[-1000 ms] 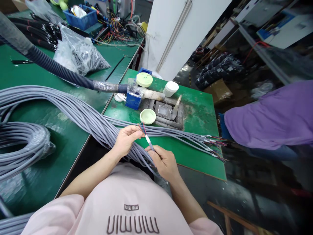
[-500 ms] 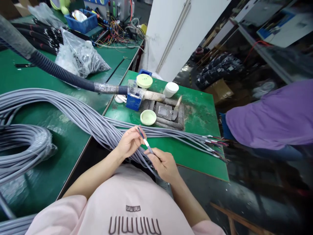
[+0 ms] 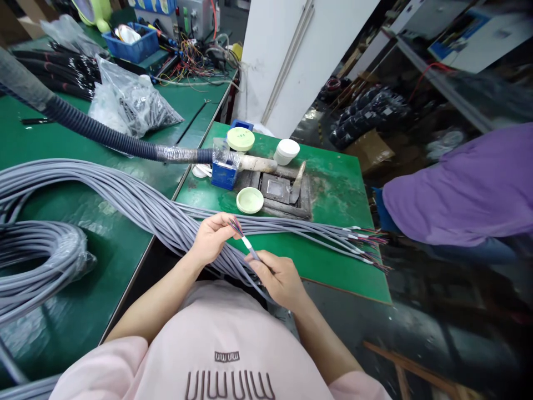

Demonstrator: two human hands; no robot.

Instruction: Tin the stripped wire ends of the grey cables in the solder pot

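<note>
A grey cable (image 3: 253,253) with a white sleeve and thin coloured wires (image 3: 236,225) fanning from its end is held in front of my chest. My right hand (image 3: 280,276) is closed around its grey jacket. The fingers of my left hand (image 3: 214,238) pinch the coloured wires at the tip. Just behind both hands runs a thick bundle of grey cables (image 3: 141,201), whose stripped ends (image 3: 370,239) lie at the right side of the green bench (image 3: 333,266).
Beyond the bundle sit a solder pot (image 3: 277,190) with a scraper (image 3: 297,183), an open pale tub (image 3: 250,200), lidded tubs (image 3: 287,151) and a blue box (image 3: 224,174). A ribbed hose (image 3: 104,130) crosses from the left. A person in purple (image 3: 462,194) stands at right.
The view has shifted slightly. My left hand has moved a little left with its fingers on the wire ends, while my right hand keeps its hold on the cable.
</note>
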